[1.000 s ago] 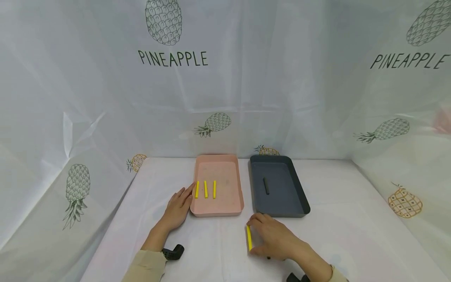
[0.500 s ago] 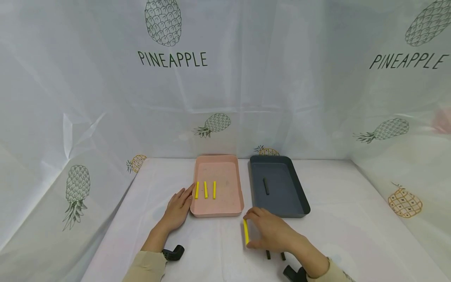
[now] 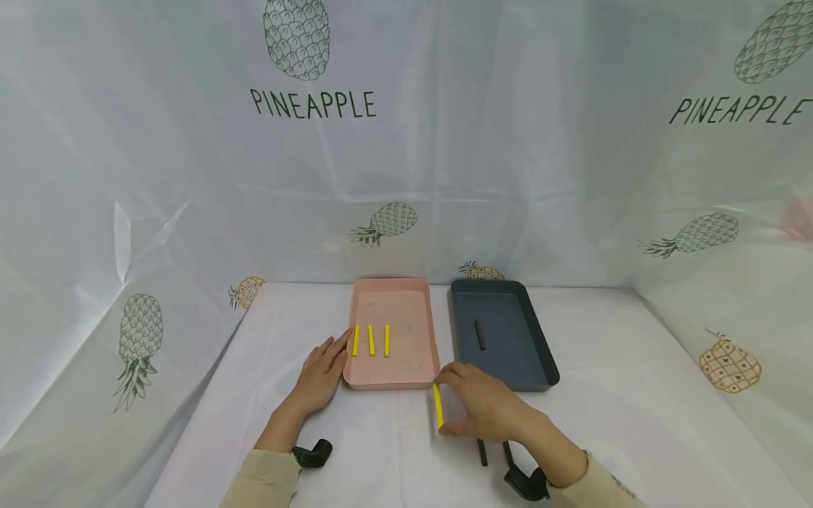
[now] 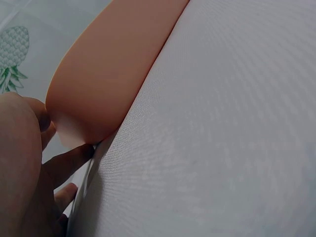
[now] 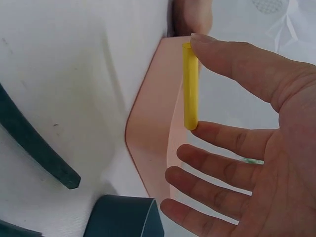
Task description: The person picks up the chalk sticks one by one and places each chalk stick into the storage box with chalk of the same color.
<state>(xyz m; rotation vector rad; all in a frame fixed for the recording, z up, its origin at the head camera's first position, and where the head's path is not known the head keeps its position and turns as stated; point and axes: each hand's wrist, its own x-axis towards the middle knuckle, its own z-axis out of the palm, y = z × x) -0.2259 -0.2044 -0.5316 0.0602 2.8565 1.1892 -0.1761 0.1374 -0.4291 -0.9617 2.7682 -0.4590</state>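
Note:
My right hand [image 3: 485,406] holds a short yellow stick [image 5: 190,89] by its two ends, between thumb and index fingertip; the other fingers are spread. It is over the table near the front right corner of the pink tray [image 3: 416,363]. Three more yellow sticks [image 3: 371,341] lie side by side in that tray's left half. My left hand [image 3: 322,374] rests at the tray's left side, its fingers extended and touching the wall. In the left wrist view the fingertips meet the tray's corner.
Right of the pink tray stands a dark grey tray [image 3: 508,367] with one dark stick [image 3: 479,334] in it. Two more dark sticks [image 3: 482,453] lie on the white tablecloth [image 3: 381,451] below my right hand. A printed pineapple curtain [image 3: 495,176] rises behind the trays.
My right hand has moved forward and left with the yellow stick, toward the pink tray. The dark sticks beneath it show more now. My left hand has stayed put.

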